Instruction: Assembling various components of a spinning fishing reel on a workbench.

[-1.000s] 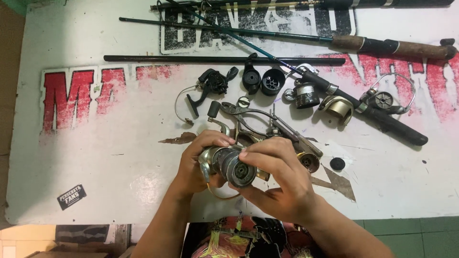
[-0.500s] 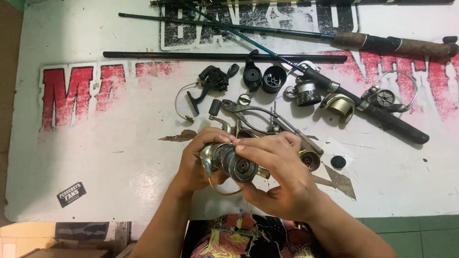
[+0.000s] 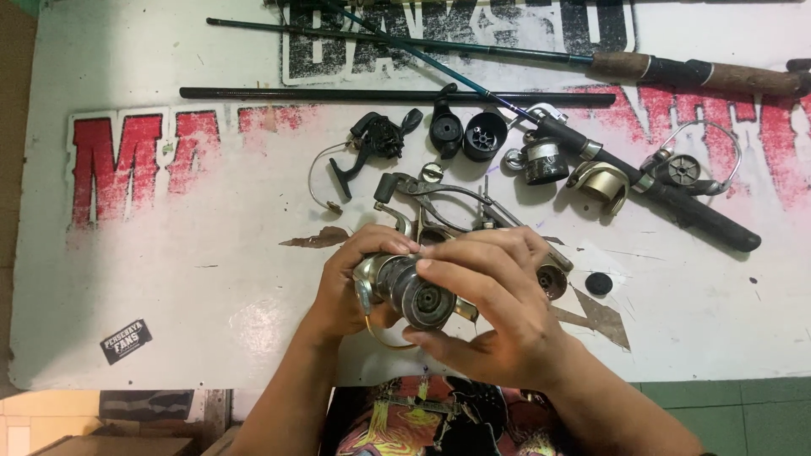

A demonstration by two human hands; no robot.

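Fishing reel (image 3: 414,291): metal, grey and worn, with a round spool end facing you. You hold it just above the near edge of the table (image 3: 169,287), in front of your chest.

Left hand (image 3: 351,283): your fingers wrap the reel's body from the left, closed firmly on it, thumb on top.

Right hand (image 3: 490,308): your fingers curl over the reel's right side and front, closed on it too; a thin wire loop (image 3: 384,338) hangs below the reel between your hands.

Just behind your hands: a bent metal frame (image 3: 448,203) with a small black knob, lying on the table.

Farther back, in a row: a black handle part (image 3: 376,139), two black round caps (image 3: 465,133), a small silver spool (image 3: 541,160), a brass-coloured cup (image 3: 601,181).

Right of your hands: a small black disc (image 3: 598,284).

Far side: a black rod (image 3: 397,95) lying across, and a rod with a cork grip (image 3: 693,72).

Table: white, painted with large red and black letters.
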